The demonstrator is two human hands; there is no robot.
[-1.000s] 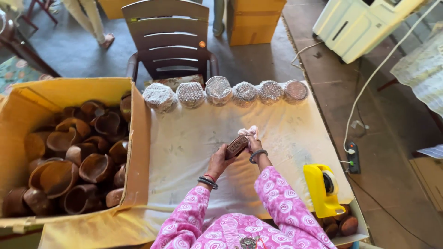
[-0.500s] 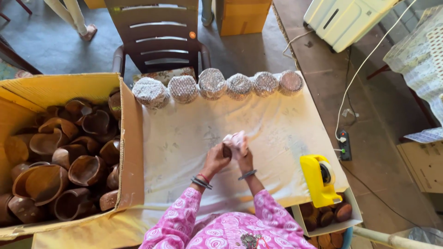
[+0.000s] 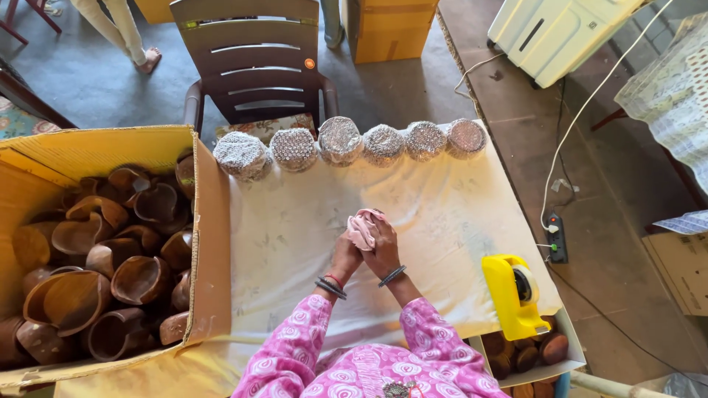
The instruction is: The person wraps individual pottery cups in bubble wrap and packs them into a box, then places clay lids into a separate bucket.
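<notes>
Hands, drawn closer to the body: left hand and right hand are clasping together a pink wrap over the white-covered bench; six wrapped bundles are lining its far edge.

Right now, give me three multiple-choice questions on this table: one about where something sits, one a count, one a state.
1. Where is the yellow tape dispenser?
A. by the table's right edge
B. inside the cardboard box
C. on the chair

2. How many foil-wrapped bundles line the far edge?
A. three
B. six
C. nine

3. What are the hands doing?
A. resting flat
B. clasping a pink cloth
C. lifting the box

Answers: 1 A, it lies right of the hands. 2 B, six stand in a row. 3 B, left hand and right hand close around the pink cloth.
</notes>
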